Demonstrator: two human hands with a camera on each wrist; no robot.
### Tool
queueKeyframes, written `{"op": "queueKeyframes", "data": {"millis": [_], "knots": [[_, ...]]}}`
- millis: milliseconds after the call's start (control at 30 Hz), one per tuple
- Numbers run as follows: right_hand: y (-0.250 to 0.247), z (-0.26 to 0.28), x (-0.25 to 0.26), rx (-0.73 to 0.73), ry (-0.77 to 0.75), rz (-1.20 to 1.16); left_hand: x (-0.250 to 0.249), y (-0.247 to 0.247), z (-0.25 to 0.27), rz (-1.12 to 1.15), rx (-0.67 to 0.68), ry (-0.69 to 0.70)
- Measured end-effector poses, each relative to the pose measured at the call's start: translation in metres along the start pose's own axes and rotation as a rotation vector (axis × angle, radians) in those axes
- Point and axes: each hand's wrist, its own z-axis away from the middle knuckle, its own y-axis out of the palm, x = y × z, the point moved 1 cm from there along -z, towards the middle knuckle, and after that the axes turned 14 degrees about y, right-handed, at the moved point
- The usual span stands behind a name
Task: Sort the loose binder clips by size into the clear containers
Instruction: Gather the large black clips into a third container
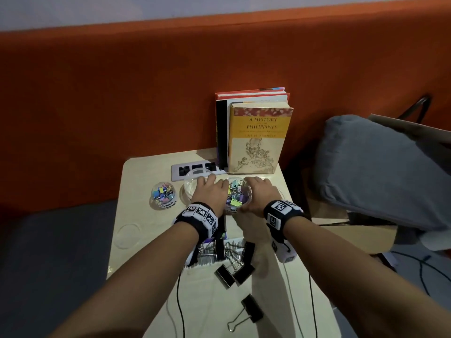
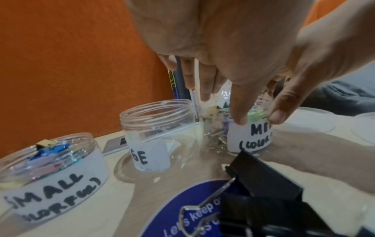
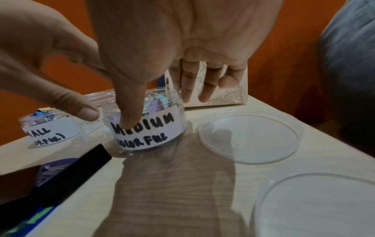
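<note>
The clear jar labelled MEDIUM (image 1: 238,195) holds colourful binder clips and stands open between my two hands. My left hand (image 1: 211,186) cups its left side, thumb and forefinger (image 2: 239,115) on the label. My right hand (image 3: 160,107) grips it from the right, thumb (image 3: 129,112) on the label and fingers round the back. The empty large jar (image 2: 156,128) stands just left of it, the jar labelled SMALL (image 2: 48,160) further left with small colourful clips. Big black binder clips (image 1: 234,269) lie loose near the front, one more (image 1: 251,311) closer to me.
Books (image 1: 258,137) stand against the orange wall behind the jars. Two clear lids (image 3: 251,136) lie right of the medium jar, another lid (image 1: 128,235) at the left edge. A white box (image 1: 212,252) holds more black clips. A grey cushion (image 1: 380,167) lies off to the right.
</note>
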Motion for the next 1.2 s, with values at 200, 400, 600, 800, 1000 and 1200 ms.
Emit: {"op": "queueKeyframes", "data": {"millis": [200, 400, 600, 800, 1000, 1200], "knots": [[0.000, 0.007, 0.006, 0.025, 0.021, 0.041, -0.001, -0.003, 0.016, 0.104, -0.130, -0.034], [-0.003, 0.015, 0.043, -0.165, -0.158, 0.129, 0.049, -0.002, 0.044, 0.103, 0.031, -0.247], [0.016, 0.022, 0.078, -0.134, -0.214, 0.306, 0.063, 0.002, 0.049, 0.055, 0.103, -0.204], [0.019, 0.024, 0.083, -0.182, -0.145, 0.191, 0.062, 0.004, 0.062, 0.201, -0.066, -0.160], [0.009, 0.047, 0.087, -0.128, -0.146, -0.205, 0.064, -0.003, 0.102, 0.417, -0.306, -0.048], [0.020, 0.110, 0.082, 0.015, -0.155, -0.402, 0.061, 0.018, 0.163, 0.694, -0.410, 0.046]]}}
